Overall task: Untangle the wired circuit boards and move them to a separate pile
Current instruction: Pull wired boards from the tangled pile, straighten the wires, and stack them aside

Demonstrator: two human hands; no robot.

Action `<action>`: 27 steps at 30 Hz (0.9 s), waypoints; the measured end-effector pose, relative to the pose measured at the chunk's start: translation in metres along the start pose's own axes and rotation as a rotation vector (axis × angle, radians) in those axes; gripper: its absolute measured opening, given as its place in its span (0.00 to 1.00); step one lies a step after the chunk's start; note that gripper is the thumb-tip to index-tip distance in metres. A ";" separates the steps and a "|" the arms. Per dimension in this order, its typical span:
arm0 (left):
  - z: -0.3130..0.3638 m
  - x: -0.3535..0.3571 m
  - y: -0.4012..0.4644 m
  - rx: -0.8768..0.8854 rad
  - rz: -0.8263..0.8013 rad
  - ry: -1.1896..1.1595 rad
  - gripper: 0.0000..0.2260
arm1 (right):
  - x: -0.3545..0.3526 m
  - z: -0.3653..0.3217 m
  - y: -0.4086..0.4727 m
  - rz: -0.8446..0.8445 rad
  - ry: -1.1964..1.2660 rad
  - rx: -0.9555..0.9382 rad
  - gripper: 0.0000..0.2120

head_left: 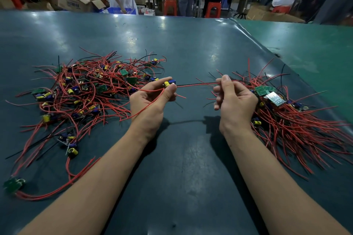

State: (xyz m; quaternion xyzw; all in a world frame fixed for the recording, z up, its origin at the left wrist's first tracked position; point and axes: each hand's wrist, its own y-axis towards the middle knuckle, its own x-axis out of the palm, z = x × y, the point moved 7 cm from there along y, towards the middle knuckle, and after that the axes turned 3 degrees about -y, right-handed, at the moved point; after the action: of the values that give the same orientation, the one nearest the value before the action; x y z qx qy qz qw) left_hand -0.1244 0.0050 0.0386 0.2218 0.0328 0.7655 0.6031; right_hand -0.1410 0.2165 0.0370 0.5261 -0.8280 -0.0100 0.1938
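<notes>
Two bare hands stretching a wire over a dark teal tabletop (183,47) in a busy workshop.

The left hand (152,99) is gripping a small blue-and-yellow wired circuit board (169,83); the right hand (235,99) is pinching its red-and-black wire (196,84). The tangled red-wired heap (91,89) is lying at 9 o'clock, the sorted pile (290,112) at 3 o'clock near the tabletop's edge. People and red plastic stools (213,9) are crowding 12 o'clock.

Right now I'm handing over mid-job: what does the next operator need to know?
Left hand grips one circuit board. Right hand pinches its red and black wires, stretched taut between the hands.
Tangled pile lies left on the table; sorted pile lies right, wires roughly aligned.
Done: part of the boards moved right.
Left: lay this board on the sorted pile, then work through the tangle.
</notes>
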 end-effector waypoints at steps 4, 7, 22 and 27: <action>0.002 -0.011 0.003 0.045 0.143 -0.002 0.08 | -0.003 0.001 -0.003 0.093 -0.004 -0.010 0.13; 0.001 -0.036 0.009 0.059 0.344 -0.120 0.08 | -0.026 -0.002 0.008 0.257 0.069 0.007 0.13; 0.023 0.005 -0.013 0.463 -0.075 0.479 0.12 | 0.050 -0.005 -0.051 -0.545 -0.310 -0.256 0.17; 0.006 0.016 -0.011 0.219 -0.230 0.362 0.17 | 0.045 0.003 -0.042 -0.524 -0.087 0.031 0.07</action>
State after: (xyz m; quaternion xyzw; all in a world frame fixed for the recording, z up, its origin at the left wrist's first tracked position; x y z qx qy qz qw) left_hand -0.1148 0.0215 0.0457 0.1398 0.2481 0.7110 0.6430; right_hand -0.1225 0.1574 0.0390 0.7245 -0.6711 -0.0700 0.1407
